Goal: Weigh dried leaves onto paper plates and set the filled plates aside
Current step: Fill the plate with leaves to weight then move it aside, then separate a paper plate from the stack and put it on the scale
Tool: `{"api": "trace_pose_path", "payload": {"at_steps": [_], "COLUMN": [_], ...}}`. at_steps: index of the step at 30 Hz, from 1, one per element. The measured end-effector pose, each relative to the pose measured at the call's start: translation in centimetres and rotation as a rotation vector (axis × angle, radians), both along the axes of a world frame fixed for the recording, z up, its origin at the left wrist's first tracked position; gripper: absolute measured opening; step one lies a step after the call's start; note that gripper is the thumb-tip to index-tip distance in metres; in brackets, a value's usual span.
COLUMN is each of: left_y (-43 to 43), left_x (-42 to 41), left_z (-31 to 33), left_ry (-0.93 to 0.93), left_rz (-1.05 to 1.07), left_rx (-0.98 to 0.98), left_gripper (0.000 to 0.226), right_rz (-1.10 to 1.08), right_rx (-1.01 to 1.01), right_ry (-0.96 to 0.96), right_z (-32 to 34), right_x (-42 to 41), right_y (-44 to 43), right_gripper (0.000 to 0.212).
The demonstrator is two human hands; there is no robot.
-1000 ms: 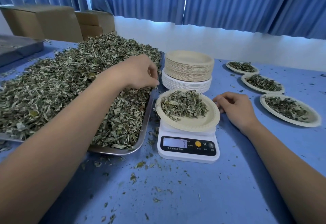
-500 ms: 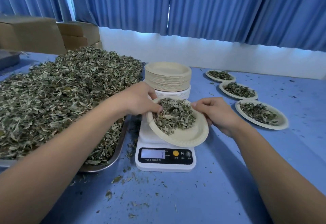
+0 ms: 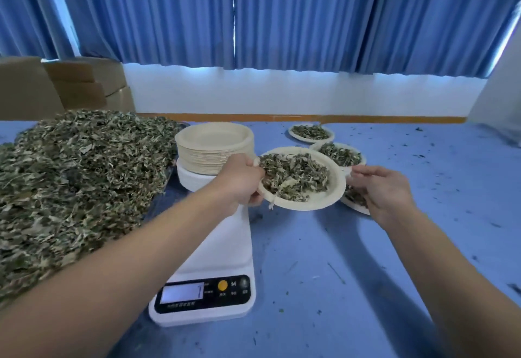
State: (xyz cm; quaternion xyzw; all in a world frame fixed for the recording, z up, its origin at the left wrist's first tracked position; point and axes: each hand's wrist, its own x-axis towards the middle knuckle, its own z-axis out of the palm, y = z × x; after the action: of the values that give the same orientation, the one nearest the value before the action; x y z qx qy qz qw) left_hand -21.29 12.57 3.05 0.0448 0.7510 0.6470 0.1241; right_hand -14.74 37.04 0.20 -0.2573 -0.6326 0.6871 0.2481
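A paper plate (image 3: 310,202) heaped with dried leaves (image 3: 293,177) hangs in the air just right of the white digital scale (image 3: 225,245), whose platform is bare. My left hand (image 3: 239,182) grips the plate's left rim. My right hand (image 3: 380,191) holds its right rim with the fingertips. A big pile of dried leaves (image 3: 79,177) fills the tray on the left. Behind the scale stands a stack of unused paper plates (image 3: 214,143).
Three filled plates lie in a row at the back right: the far one (image 3: 310,132), the middle one (image 3: 341,153), and the nearest (image 3: 355,205), half hidden behind my right hand. Cardboard boxes (image 3: 84,87) stand at the back left. Leaf crumbs dot the blue tabletop (image 3: 366,273).
My left hand left the leaf pile and took the plate's rim together with my right hand. Both lifted the filled plate off the scale and carried it right, toward the row of filled plates.
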Motion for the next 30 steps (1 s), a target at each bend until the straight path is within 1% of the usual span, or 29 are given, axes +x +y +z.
{"api": "trace_pose_path", "payload": {"at_steps": [2,4,5,6,7,9,11,13,15,18,20,22,25,27,30], "left_y": [2.3,4.8,6.0,7.2,8.2,9.9,11.0,11.8,12.6,13.7,14.4,15.1,15.5,15.5,15.9], "left_x": [-0.5,-0.9,-1.2,-1.6,-2.0,-2.8,-3.6,-4.3,-5.2,-7.0,-8.4,-10.0,-12.4,-13.6,-15.4], "left_z": [-0.7,-1.6,-1.9,-2.2,-2.3,-2.1,-2.0,-2.0,-1.9,-2.6,-3.3,-3.8,-5.1,-5.5,-5.8], "left_ry": [-0.006,-0.022,-0.044,-0.066,-0.083,-0.107,-0.135,-0.183,-0.228,-0.274,-0.283,-0.305,-0.359,-0.387,-0.420], "left_rz": [0.096,0.187,0.230,0.274,0.317,0.407,0.500,0.547,0.580,0.641,0.696,0.734,0.795,0.792,0.795], "left_rx": [0.064,0.127,0.173,0.222,0.274,0.368,0.406,0.462,0.561,0.619,0.579,0.579,0.721,0.792,0.808], "left_gripper": [0.018,0.010,0.012,0.015,0.017,0.016,0.017,0.019,0.020,0.022,0.026,0.028,0.029,0.030,0.027], "right_rz": [0.013,0.073,0.102,0.125,0.147,0.180,0.180,0.168,0.146,0.116,0.091,0.083,0.112,0.144,0.146], "right_rx": [0.030,0.029,0.034,0.042,0.057,0.066,0.040,-0.008,-0.098,-0.219,-0.253,-0.244,-0.223,-0.232,-0.220], "right_ry": [0.007,-0.026,-0.068,-0.107,-0.127,-0.116,-0.099,-0.112,-0.135,-0.173,-0.199,-0.251,-0.297,-0.308,-0.327], "right_z": [0.4,0.7,0.9,1.2,1.5,1.7,1.6,1.7,1.7,1.1,0.1,-0.9,-2.0,-2.6,-2.6], "right_x": [-0.1,-1.0,-1.5,-2.1,-2.6,-3.9,-5.5,-7.5,-10.0,-13.8,-16.2,-18.5,-21.6,-23.3,-25.4], "right_y": [0.6,0.8,0.9,0.9,1.0,0.8,0.4,-0.3,-1.0,-2.1,-2.6,-2.8,-2.9,-3.0,-3.0], "right_gripper": [0.007,0.032,0.043,0.047,0.045,0.033,0.025,0.018,0.015,0.005,0.005,0.005,0.006,0.007,0.006]}}
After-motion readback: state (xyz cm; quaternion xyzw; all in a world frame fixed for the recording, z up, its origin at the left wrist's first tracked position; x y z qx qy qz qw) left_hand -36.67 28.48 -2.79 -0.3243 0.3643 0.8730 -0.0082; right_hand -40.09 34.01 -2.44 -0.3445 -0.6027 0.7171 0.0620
